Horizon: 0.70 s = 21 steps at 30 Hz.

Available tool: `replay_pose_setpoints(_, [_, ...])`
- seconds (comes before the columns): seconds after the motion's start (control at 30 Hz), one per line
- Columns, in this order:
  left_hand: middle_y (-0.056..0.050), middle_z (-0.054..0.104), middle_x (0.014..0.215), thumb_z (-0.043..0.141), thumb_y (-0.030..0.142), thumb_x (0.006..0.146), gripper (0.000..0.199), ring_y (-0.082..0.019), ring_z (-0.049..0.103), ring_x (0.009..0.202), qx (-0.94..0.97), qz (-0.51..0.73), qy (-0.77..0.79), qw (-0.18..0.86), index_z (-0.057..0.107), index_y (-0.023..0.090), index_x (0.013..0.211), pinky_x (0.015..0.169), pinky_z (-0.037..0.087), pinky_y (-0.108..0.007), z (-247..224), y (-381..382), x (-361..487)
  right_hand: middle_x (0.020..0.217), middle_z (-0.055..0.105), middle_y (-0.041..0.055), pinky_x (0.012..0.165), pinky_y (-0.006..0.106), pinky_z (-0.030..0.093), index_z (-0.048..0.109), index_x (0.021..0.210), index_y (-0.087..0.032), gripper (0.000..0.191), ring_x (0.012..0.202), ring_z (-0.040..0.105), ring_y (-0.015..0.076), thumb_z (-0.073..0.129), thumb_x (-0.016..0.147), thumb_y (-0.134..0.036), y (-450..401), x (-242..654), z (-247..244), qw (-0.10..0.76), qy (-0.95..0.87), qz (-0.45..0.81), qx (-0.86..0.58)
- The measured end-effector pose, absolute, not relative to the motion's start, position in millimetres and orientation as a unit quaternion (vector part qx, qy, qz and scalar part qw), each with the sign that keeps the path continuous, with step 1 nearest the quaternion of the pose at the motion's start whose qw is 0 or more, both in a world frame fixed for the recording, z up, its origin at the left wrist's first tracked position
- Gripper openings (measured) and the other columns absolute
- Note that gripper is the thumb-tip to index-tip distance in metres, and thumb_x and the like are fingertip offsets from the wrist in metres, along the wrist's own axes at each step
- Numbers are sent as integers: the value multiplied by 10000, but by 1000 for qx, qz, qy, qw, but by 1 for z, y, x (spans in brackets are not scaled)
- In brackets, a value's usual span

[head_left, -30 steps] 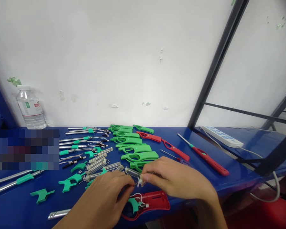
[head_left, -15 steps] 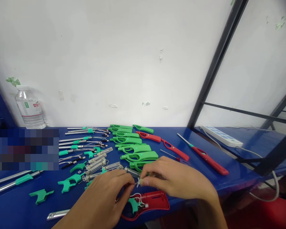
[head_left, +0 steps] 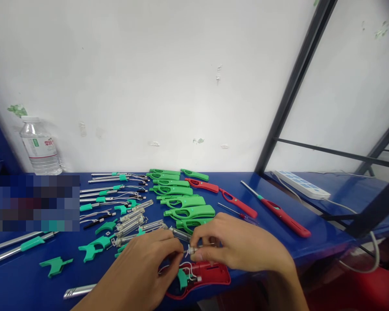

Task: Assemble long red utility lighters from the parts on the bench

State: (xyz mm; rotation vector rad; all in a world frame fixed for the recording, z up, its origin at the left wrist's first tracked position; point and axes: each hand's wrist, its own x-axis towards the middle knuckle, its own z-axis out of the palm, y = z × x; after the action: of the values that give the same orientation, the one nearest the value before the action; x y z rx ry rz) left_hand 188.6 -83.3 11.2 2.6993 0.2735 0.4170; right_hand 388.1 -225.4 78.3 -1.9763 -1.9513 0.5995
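My right hand pinches a small clear tubular part with a whitish end between thumb and fingers. Close beside it on the left, my left hand has thumb and index finger pressed together at the tip of that part; whatever lies between them is too small to make out. Below both hands lies an open red lighter shell, with a green trigger and white wires in it. My left hand partly covers the shell's left side.
Green shells stand in a column behind my hands, with clear tubes and green triggers to the left. A screwdriver, an assembled red lighter, a bottle and a power strip lie around.
The fingers of my right hand have shifted slightly, and more of the clear part now shows between them. My left hand stays nearly in place.
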Motion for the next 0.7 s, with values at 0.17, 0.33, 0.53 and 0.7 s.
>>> replay_pose_setpoints(0.17, [-18,741,895,502,138,1033,317,-194,692,796,967,149,92,187,770,258,914,675,403,-297,12,-81,190,813,752,1,667,236,378,860,1078,-235,181,779,629,167,847,1013,-404,-226,387,78,148,-676,204,-692])
replay_pose_setpoints(0.33, [-18,737,898,492,139,1037,321,-192,690,795,968,149,80,184,762,258,911,679,412,-300,9,-80,189,840,752,6,665,242,369,857,1070,-243,201,804,622,176,850,1005,-433,-224,388,76,134,-678,210,-692])
replay_pose_setpoints(0.53, [-22,735,910,489,155,1046,312,-198,702,819,969,152,73,183,754,260,921,687,421,-303,7,-80,189,836,750,1,673,247,366,854,1064,-251,197,805,615,175,859,997,-436,-224,389,76,127,-684,202,-690])
replay_pose_setpoints(0.7, [-20,744,933,496,147,1049,308,-196,704,826,969,148,77,183,761,264,944,693,423,-301,8,-81,189,852,752,-2,667,248,352,856,1067,-259,201,814,608,172,866,991,-445,-224,390,74,123,-684,195,-692])
